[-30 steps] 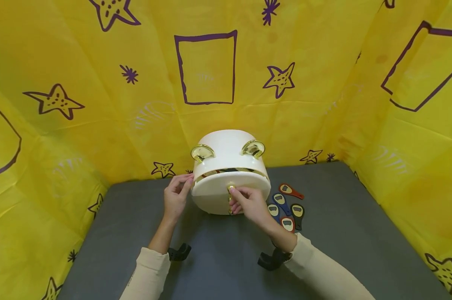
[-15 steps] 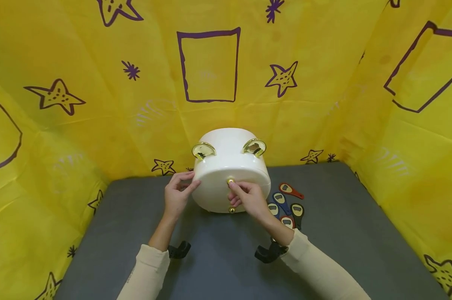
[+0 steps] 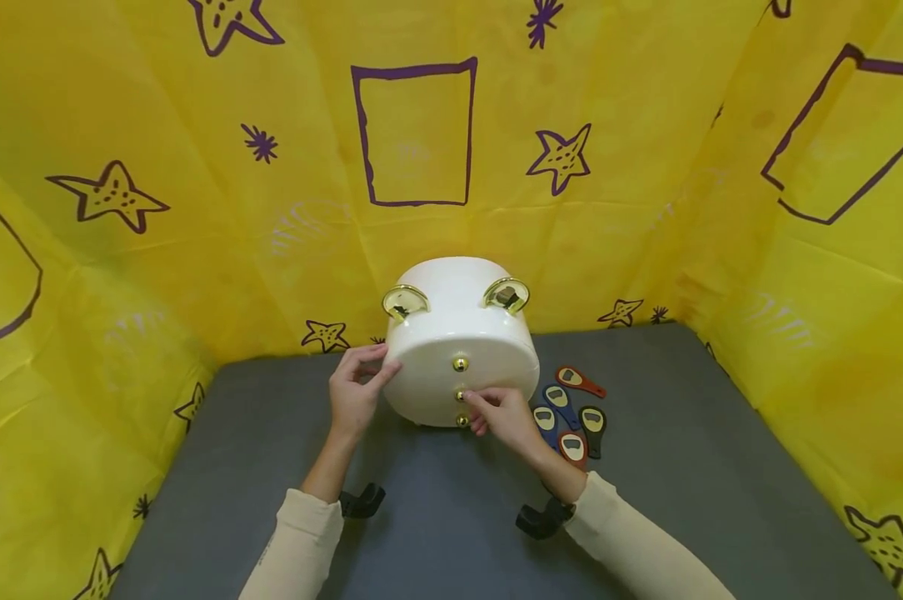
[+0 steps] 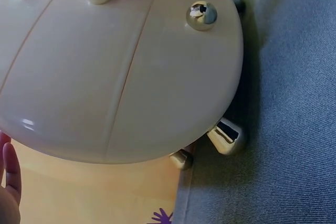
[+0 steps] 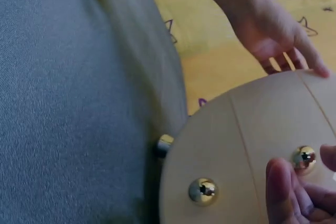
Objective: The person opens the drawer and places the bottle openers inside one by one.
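A white rounded drawer box with gold ears stands at the back of the table. Its front carries a top gold knob, a middle gold knob and a bottom gold knob. All the drawer fronts sit flush. My right hand has its thumb and fingertips on either side of the middle knob, pinching it. At the box's left edge my left hand rests its thumb and fairly straight fingers against the side. In the left wrist view only part of that hand shows, at the lower left.
Right of the box lie several bottle openers, among them a red one, a blue one and a black one. The grey table runs back to a yellow patterned cloth. Gold feet hold the box up.
The top drawer, ajar a second ago with coloured items visible inside, is pushed shut. My right hand has left the top knob and moved down to the middle one. The left hand stays put.
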{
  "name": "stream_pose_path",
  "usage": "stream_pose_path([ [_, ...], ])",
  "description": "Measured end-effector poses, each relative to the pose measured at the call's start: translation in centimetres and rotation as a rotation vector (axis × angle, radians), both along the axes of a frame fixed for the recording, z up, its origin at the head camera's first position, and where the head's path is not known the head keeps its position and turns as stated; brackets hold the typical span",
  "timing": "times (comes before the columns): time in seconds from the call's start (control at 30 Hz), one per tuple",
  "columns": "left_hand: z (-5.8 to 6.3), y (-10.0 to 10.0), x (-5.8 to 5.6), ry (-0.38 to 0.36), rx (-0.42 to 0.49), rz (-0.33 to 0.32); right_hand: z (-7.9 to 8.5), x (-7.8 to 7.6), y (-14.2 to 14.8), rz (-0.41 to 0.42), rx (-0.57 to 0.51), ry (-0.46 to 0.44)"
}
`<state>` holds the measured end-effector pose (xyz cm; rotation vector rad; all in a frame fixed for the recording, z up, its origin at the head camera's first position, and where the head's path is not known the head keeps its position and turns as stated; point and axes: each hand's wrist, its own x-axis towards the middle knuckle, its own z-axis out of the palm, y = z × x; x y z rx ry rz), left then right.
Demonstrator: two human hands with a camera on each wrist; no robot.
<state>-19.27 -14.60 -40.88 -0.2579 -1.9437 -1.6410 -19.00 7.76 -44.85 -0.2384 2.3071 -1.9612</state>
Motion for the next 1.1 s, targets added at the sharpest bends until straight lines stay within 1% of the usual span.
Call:
stream_pose_path([
  [0.07,0.0,0.1,0.0,0.019,-0.011,0.013,0.7,0.3,-0.2,0.028,-0.013,-0.017],
  [0.2,-0.1,0.2,0.0,0.072,-0.028,0.03,0.7,0.2,-0.6,0.053,-0.032,-0.032],
  [0.23,-0.3,0.1,-0.2,0.082,-0.026,0.031,0.7,0.2,-0.6,0.054,-0.032,-0.038],
  [0.3,-1.1,0.0,-0.6,0.097,-0.02,0.032,-0.1,-0.1,-0.7,0.056,-0.042,-0.043],
  [0.43,-2.6,-0.4,-1.6,0.089,-0.004,0.031,-0.1,0.0,-0.8,0.041,-0.075,-0.061],
  [0.57,-2.9,-0.4,-1.8,0.085,0.013,0.028,-0.2,-0.1,-0.9,0.019,-0.108,-0.085],
  [0.73,-2.8,-0.4,-1.7,0.065,0.026,0.021,-0.3,-0.1,-1.1,0.008,-0.128,-0.091],
  [0.87,-2.4,-0.4,-1.6,0.044,0.03,0.002,-0.3,0.1,-0.9,0.009,-0.096,-0.059],
  [0.97,-1.4,-0.1,-1.0,0.044,0.037,-0.018,-0.4,0.5,-0.7,0.017,-0.063,-0.033],
  [1.1,-0.2,0.1,-0.3,0.027,0.036,-0.032,-0.6,1.5,-0.2,0.045,-0.039,-0.013],
])
